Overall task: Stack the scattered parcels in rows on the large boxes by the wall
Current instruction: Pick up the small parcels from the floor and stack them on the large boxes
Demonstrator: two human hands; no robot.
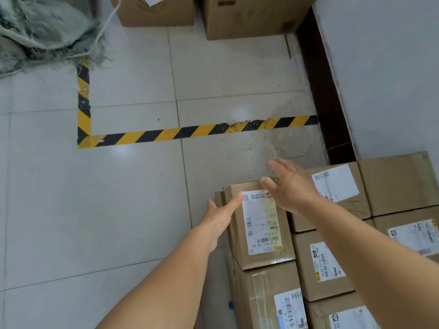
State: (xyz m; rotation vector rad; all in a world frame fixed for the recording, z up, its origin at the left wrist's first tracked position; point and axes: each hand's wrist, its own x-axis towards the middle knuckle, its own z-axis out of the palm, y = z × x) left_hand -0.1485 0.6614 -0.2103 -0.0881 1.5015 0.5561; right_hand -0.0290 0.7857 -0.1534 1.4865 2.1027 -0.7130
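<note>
Parcel (259, 224) label: "29 02"

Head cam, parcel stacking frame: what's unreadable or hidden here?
- Brown cardboard parcel under the hands: label text too small and blurred to read in the head view.
- Right hand: motion-blurred; whether it touches the parcel cannot be told.
- Left hand: contact with the parcel's side is unclear.
- Two large cardboard boxes at the top: cut off by the frame edge.
- Grey woven sack: cut off at the left corner; contents hidden.

Parcels (332, 245) in rows beside the wall (392, 79)
</note>
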